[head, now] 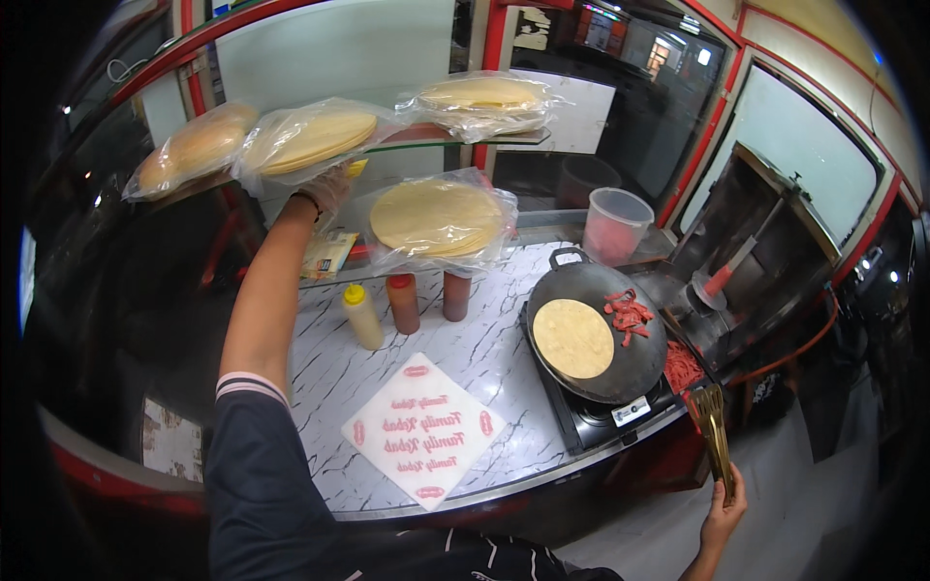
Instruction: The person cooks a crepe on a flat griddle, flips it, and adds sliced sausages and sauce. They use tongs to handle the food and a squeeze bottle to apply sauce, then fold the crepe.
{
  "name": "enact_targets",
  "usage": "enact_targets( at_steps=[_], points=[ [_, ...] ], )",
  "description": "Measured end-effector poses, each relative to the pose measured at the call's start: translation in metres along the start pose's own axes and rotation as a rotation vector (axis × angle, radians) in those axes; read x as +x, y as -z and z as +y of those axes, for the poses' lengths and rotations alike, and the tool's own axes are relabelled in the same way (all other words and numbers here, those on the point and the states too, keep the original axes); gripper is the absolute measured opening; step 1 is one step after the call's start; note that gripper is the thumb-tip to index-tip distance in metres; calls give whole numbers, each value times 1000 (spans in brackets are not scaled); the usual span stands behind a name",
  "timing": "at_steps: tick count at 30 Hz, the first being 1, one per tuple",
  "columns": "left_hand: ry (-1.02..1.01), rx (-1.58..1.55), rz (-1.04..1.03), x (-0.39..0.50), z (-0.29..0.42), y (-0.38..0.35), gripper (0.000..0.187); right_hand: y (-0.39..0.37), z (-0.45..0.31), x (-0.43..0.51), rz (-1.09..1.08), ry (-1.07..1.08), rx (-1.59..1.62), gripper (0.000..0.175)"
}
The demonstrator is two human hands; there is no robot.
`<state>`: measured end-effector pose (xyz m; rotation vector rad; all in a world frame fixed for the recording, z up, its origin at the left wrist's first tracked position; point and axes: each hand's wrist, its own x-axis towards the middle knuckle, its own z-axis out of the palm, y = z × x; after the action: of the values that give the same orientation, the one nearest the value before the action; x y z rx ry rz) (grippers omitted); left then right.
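My left hand (328, 190), in a clear plastic glove, reaches under the glass shelf and touches or holds a yellow packet (356, 168); its fingers are mostly hidden. In my right hand (725, 501) are brass-coloured tongs (712, 436), upright near the counter's right edge. A flatbread (573, 338) lies flat on the black griddle pan (639, 378), beside a small pile of reddish meat strips (628, 317). Printed wrapping paper (424, 431) lies on the marbled counter (320, 450). Behind it stand a yellow-capped squeeze bottle (363, 317), a red-capped bottle (404, 305) and another sauce bottle (456, 296).
Bagged flatbreads (436, 218) rest on the lower shelf, more (320, 138) on the upper glass shelf (414, 140) with bagged bread (196, 149). A plastic tub (617, 225), shredded meat (683, 367) and a vertical grill (755, 218) are around the gas stove (574, 428).
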<state>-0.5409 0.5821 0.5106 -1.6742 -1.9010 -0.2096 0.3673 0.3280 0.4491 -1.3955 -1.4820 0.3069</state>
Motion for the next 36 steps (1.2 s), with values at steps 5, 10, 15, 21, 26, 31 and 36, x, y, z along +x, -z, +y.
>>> enact_targets(
  at_steps=[5, 10, 15, 21, 26, 31, 36],
  points=[
    [107, -411, -127, -43, 76, 122, 52, -36, -6, 39, -212, -189, 353, 45],
    [8, -359, -165, -87, 149, 186, 33, -86, -19, 74, -526, -179, 663, 51],
    [-229, -348, -146, -103, 273, 268, 25, -121, -19, 98, -821, -291, 1043, 50],
    [-420, -267, -182, -92, 399, 315, 19, -118, 6, 147, -1095, -470, 1168, 50],
    [-502, -201, -204, -62, 479, 320, 13, -100, 53, 189, -1155, -479, 1190, 49],
    [-565, -145, -241, -43, 527, 325, 15, -78, 85, 221, -1210, -472, 1155, 48],
    [-571, -85, -313, -26, 557, 323, 16, -68, 107, 238, -1210, -465, 1150, 48]
  ],
)
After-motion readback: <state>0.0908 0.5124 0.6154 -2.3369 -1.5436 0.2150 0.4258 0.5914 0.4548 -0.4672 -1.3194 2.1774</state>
